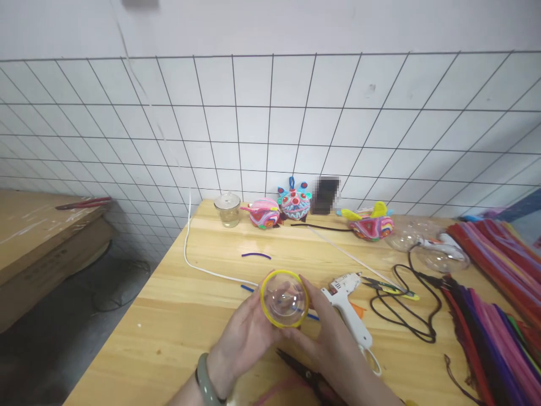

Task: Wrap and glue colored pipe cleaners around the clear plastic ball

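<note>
Head view: both hands meet low in the middle, over the near part of the wooden table (177, 316). Between them sits a clear half-globe (284, 299) with a yellow strip running round its rim, its open side turned up toward the camera. The left hand (247, 335) cups it from seven o'clock, fingers closed against its underside; a grey-green bangle (205, 380) rings that wrist. The right hand (327, 330) holds it from four o'clock, with the thumb pressed on the yellow rim. Both grips are clamped on the half-globe.

At five o'clock of the half-globe, black scissors (310, 375) lie on the table partly under the right wrist. At three o'clock, just beside the right hand, lies a white glue gun (349, 307), its nozzle pointing toward two o'clock. A black cord (406, 318) loops further right. A blue stem (249, 289) lies under the hands, and a purple stem (256, 255) lies at eleven o'clock, well apart.

Along the far edge, at twelve o'clock, stand a small glass jar (228, 210), a pink woven ball (265, 213), a teal and pink figure (294, 202) and, toward one o'clock, a striped figure (372, 224) with yellow wings. At three o'clock a thick pile of coloured stems (499, 293) covers the right end of the table. Cardboard boxes (38, 242) stand at nine o'clock on the floor.
</note>
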{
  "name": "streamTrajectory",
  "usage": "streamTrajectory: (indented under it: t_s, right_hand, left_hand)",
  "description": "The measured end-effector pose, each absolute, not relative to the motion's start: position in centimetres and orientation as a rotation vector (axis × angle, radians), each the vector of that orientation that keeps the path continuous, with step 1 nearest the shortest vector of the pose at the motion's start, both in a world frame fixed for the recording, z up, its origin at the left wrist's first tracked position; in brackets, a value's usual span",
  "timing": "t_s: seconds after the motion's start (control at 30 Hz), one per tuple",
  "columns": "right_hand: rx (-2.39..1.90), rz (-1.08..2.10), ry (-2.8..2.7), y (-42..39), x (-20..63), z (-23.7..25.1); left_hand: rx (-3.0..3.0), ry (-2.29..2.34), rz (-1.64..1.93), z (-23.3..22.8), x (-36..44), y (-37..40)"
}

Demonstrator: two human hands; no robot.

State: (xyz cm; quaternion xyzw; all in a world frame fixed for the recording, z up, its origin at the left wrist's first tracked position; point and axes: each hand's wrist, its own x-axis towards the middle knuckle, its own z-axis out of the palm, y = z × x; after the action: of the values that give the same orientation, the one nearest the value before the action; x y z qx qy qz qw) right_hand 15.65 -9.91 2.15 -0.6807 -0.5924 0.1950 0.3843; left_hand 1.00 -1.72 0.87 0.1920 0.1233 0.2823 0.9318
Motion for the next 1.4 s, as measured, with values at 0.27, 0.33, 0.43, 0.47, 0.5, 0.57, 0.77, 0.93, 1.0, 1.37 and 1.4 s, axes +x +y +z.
streamTrajectory:
  t_s: [0.27,0.33,0.43,0.47,0.5,0.57,0.77,0.93,1.0,1.37,1.4]
  right_hand:
    - [-1.728,0.574,-1.562,-10.8,16.5,2.4]
    - [-1.727,0.57,-1.583,-11.1,16.9,2.3]
    - [-1.651,0.492,-1.617,-11.6,18.5,2.1]
    - [-1.629,0.461,-1.613,-11.9,19.2,2.1]
    - [-1.62,0.413,-1.583,-12.1,20.0,2.1]
    - [-1.663,0.336,-1.488,-12.6,21.5,2.2]
    - [-1.854,0.313,-1.204,-14.5,24.1,1.7]
    - [-1.814,0.28,-1.182,-15.3,23.9,1.6]
    - [-1.783,0.246,-1.213,-15.3,23.6,1.9]
    - [-1.726,0.206,-1.481,-14.9,22.4,1.6]
    - [-1.713,0.235,-1.493,-14.7,21.8,1.6]
  left_hand:
    - [0.504,0.307,0.67,1.3,0.8,-1.6]
    - [0.506,0.311,0.682,1.1,0.8,-1.5]
    - [0.451,0.321,0.684,0.5,0.5,-1.3]
    - [0.427,0.319,0.679,0.3,0.4,-1.1]
    - [0.408,0.313,0.662,0.2,0.3,-0.9]
    - [0.374,0.288,0.633,0.1,0.1,-0.6]
    - [0.291,0.186,0.596,0.6,-0.2,0.1]
    - [0.287,0.184,0.603,-0.1,-0.4,0.4]
    - [0.285,0.185,0.609,-0.4,-0.5,0.5]
    - [0.283,0.287,0.603,-0.2,0.1,0.3]
    - [0.293,0.311,0.588,0.0,0.4,0.1]
